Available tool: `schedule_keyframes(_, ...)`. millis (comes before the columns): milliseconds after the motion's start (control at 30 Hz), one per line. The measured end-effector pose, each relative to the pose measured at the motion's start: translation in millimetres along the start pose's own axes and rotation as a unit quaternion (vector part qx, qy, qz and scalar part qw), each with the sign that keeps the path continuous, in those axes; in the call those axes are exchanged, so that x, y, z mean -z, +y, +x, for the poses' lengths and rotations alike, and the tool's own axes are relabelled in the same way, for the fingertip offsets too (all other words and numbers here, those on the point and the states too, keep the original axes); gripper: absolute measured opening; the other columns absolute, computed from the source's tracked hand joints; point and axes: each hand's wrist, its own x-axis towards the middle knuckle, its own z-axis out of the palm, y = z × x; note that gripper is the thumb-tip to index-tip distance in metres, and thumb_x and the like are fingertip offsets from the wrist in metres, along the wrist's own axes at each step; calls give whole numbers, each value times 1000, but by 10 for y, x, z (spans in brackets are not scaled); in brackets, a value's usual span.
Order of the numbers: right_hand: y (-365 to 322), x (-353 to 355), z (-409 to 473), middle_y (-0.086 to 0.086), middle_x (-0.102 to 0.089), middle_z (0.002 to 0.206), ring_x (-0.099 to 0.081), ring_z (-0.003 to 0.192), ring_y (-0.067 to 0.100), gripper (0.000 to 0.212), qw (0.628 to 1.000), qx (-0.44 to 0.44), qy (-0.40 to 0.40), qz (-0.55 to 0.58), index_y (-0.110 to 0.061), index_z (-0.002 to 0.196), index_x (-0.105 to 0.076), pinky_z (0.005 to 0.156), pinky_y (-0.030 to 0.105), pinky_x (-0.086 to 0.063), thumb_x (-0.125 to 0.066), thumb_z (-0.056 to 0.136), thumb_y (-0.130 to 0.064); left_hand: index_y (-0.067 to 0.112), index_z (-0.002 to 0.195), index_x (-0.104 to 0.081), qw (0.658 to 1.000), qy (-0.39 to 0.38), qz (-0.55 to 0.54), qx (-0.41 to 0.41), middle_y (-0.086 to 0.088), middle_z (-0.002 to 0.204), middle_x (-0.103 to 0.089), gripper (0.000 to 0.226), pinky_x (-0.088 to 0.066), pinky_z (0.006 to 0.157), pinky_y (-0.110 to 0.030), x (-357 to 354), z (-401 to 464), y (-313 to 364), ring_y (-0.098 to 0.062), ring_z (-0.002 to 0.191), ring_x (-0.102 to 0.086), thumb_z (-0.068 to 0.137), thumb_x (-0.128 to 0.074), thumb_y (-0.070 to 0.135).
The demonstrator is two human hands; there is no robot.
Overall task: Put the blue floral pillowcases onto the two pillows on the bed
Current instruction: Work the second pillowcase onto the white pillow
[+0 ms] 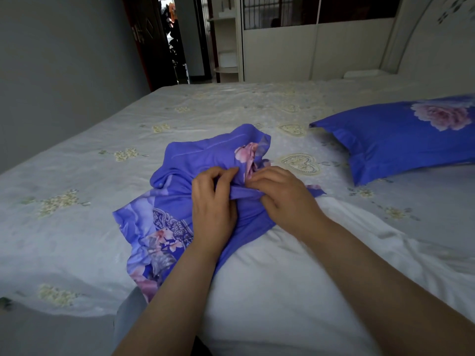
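- White pillow (295, 291) lies bare at the near edge of the bed (77, 188); its lower end runs out of my view, and its far end is hidden under the bunched pillowcase (169, 201) and both hands.
- I cannot tell whether the pillow's far end is inside the pillowcase opening or only lying beneath the cloth.
- Left hand (213, 201): fingers curled, pinching a fold of the pillowcase at its hem.
- Right hand (280, 194): fingers bent down, gripping the same blue fold just beside the left; the fingertips are buried in the cloth.
- Pillowcase is crumpled, spread left of and beyond the hands on the pale sheet, its flower print partly folded under.
- Second pillow (401, 137), already in a blue floral case, lies well apart at the right; its right end is cut off by the frame edge.
- Headboard (421, 34) at top right is only partly in view.
- Open doorway (174, 39) behind is dark; I cannot make out what is in it.
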Motion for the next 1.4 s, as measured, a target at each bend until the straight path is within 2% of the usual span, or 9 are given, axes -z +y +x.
schedule_keyframes(200,-118,132,42,-4,-43,66,-40,62,8,18,984,-125,-52,116,-5,74,-47,58,25,-32,-63,81,-11,3,122,-58,997,-16,-74,24,-14,119,-57,48,-41,101,-26,10,-8,-36,-24,120,-50,78,-42,-9)
schedule_keyframes(367,49,-50,49,0,-57,84,-50,81,20,9,988,-147,-6,36,-11,86,-59,73,36,-42,-59,77,-10,10,99,-65,995,22,-93,-36,-12,87,-64,36,-41,91,-33,81,52,-4,-25,89,-56,73,-47,-8)
schedule_keyframes(567,138,-169,-55,-2,-61,105,-51,99,24,43,991,-117,3,-62,-19,105,-62,78,36,-39,-39,69,-19,10,84,-59,996,-14,-37,-82,-7,75,-54,13,-28,72,-30,151,-64,84,-25,73,-47,76,-52,3)
schedule_keyframes(833,63,-45,-73,-3,-60,92,-53,91,22,17,1000,0,26,4,-10,86,-61,83,31,-38,-52,74,-16,14,97,-58,987,-138,-39,70,-3,91,-58,23,-32,78,-31,92,34,-51,-24,86,-49,83,-49,30)
schedule_keyframes(1033,123,-141,-35,-3,-57,82,-51,87,21,19,991,-86,-14,-106,-18,87,-56,72,29,-32,-47,78,-31,20,100,-60,965,-247,-65,66,5,89,-63,35,-43,77,-31,188,162,-98,-18,82,-58,79,-52,47)
schedule_keyframes(1133,204,-185,-48,-4,-57,91,-49,90,19,30,991,-114,-12,-68,-18,100,-60,74,32,-39,-43,80,-33,28,112,-50,901,-319,-237,176,11,95,-64,31,-47,78,-20,300,385,-152,-7,83,-61,85,-65,33)
schedule_keyframes(1200,226,-192,-63,-6,-53,91,-47,91,17,29,992,-119,-7,-38,-17,95,-60,75,32,-36,-41,80,-33,27,119,-46,881,-260,-319,234,5,101,-61,33,-48,80,-18,318,577,-255,-10,86,-61,91,-60,16)
schedule_keyframes(1300,203,-203,-64,-6,-53,93,-47,94,16,27,990,-139,-14,-7,-16,92,-59,80,31,-32,-43,79,-34,18,127,-51,963,-229,-107,88,-2,122,-48,39,-39,91,-21,188,819,-354,-19,104,-51,89,-61,21)
schedule_keyframes(1400,213,-164,-65,-4,-59,99,-50,97,15,30,985,-135,-69,80,-18,97,-61,85,29,-38,-46,79,-37,14,109,-58,945,-325,37,5,-4,115,-55,32,-31,91,-33,-26,937,-302,-27,110,-42,88,-61,38)
